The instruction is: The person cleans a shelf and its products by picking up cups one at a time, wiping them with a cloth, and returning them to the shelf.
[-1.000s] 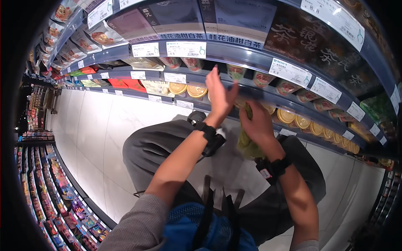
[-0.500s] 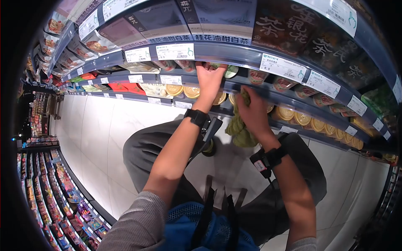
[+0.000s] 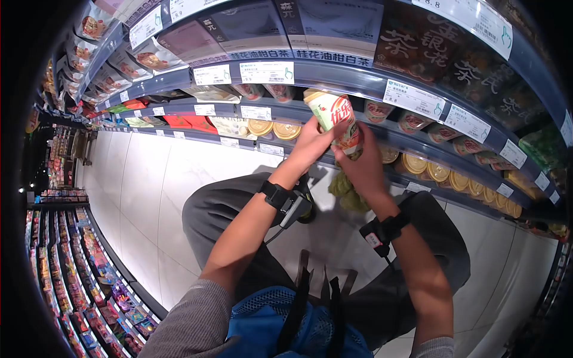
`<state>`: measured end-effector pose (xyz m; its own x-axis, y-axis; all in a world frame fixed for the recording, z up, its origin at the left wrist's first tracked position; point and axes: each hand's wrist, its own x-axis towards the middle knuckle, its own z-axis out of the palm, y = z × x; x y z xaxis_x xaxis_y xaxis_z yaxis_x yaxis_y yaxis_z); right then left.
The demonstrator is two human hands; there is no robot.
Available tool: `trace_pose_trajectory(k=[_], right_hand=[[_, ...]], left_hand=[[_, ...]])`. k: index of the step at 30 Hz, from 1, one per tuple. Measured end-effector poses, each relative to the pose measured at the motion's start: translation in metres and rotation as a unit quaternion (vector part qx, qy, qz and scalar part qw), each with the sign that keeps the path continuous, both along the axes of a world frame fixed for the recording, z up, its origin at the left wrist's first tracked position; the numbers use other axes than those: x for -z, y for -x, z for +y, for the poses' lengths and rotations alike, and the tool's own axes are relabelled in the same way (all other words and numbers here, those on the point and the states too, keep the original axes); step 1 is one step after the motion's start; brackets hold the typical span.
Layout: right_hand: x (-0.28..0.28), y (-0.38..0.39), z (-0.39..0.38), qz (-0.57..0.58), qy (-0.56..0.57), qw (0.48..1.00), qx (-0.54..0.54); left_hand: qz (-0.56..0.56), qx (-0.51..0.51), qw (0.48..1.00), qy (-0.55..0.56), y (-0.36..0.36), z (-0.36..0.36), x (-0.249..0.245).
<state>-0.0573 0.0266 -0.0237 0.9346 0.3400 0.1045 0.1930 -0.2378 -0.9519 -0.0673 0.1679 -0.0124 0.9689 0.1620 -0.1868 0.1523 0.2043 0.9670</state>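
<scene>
Now | left hand [image 3: 310, 145] grips milk-tea cup [image 3: 335, 116], tilted clear of shelf [image 3: 340, 76] | right hand [image 3: 365, 167] steadies its base, green cloth [image 3: 349, 192] pinned under palm.

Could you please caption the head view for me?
Left hand and right hand hold a cup before the shelf, green cloth hanging beneath.

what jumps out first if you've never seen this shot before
A cream cup with red lettering sits mid-frame, held between the left hand and right hand in front of the shelves. A green cloth hangs bunched under the right hand. A row of gold lids lines a lower shelf to the right.
</scene>
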Motion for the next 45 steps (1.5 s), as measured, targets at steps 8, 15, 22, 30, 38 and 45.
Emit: trace_pose_trajectory(k=[8,15,22,30,38,45], right_hand=[[-0.007,0.004,-0.003,-0.138,0.208,0.966,0.069],[-0.012,-0.001,-0.007,-0.247,0.268,0.93,0.049],[-0.018,0.008,-0.012,-0.132,0.19,0.972,0.033],[-0.015,0.017,-0.02,-0.159,0.184,0.97,0.017],[0.014,-0.01,-0.019,-0.161,0.113,0.97,0.142],[0.022,-0.032,-0.01,-0.169,0.125,0.948,0.238]], left_hand=[[-0.013,-0.035,0.999,-0.027,-0.019,-0.023,-0.018],[0.056,-0.093,0.993,-0.043,-0.028,-0.025,-0.021],[-0.08,-0.253,0.912,-0.312,-0.059,0.001,-0.004],[-0.16,-0.259,0.848,-0.434,-0.069,0.015,0.023],[-0.076,-0.295,0.818,-0.488,-0.054,0.02,0.029],[-0.08,-0.302,0.783,-0.538,-0.052,0.02,0.033]])
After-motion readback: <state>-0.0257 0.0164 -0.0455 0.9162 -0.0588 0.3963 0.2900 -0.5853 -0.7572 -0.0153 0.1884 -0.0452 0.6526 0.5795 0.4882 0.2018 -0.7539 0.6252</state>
